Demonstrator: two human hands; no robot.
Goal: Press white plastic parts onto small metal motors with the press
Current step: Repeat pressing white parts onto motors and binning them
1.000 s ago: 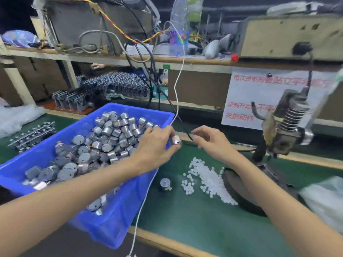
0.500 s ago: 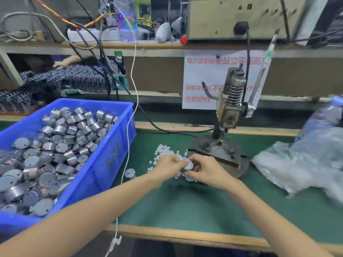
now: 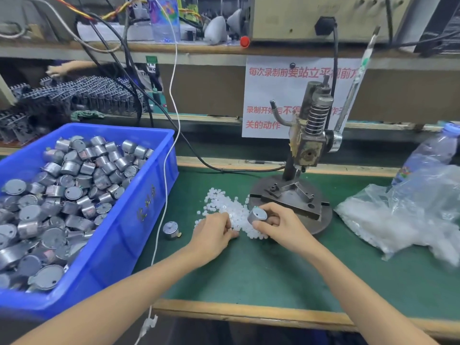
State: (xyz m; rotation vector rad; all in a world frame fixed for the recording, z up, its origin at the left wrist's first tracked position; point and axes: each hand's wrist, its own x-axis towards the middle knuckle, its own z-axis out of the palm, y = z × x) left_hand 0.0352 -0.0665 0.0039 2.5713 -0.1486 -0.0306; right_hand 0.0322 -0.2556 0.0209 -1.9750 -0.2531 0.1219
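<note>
My right hand (image 3: 278,226) grips a small round metal motor (image 3: 257,215) just in front of the press base. My left hand (image 3: 215,232) rests at the near edge of the pile of small white plastic parts (image 3: 230,212), its fingertips curled down into the parts; what they hold is hidden. The hand press (image 3: 312,135) stands on its round metal base (image 3: 296,197) behind my right hand. A second loose motor (image 3: 171,230) lies on the green mat to the left of my left hand.
A blue bin (image 3: 134,207) full of metal motors fills the left. A clear bag of white parts (image 3: 403,215) and a plastic bottle (image 3: 428,155) lie at right. White and black cables (image 3: 171,100) hang down past the bin. The table's wooden edge (image 3: 249,312) runs along the front.
The motor has passed from my left hand to my right. Both hands came down from the bin's corner to the white parts in front of the press. My left fingers now dig into the pile.
</note>
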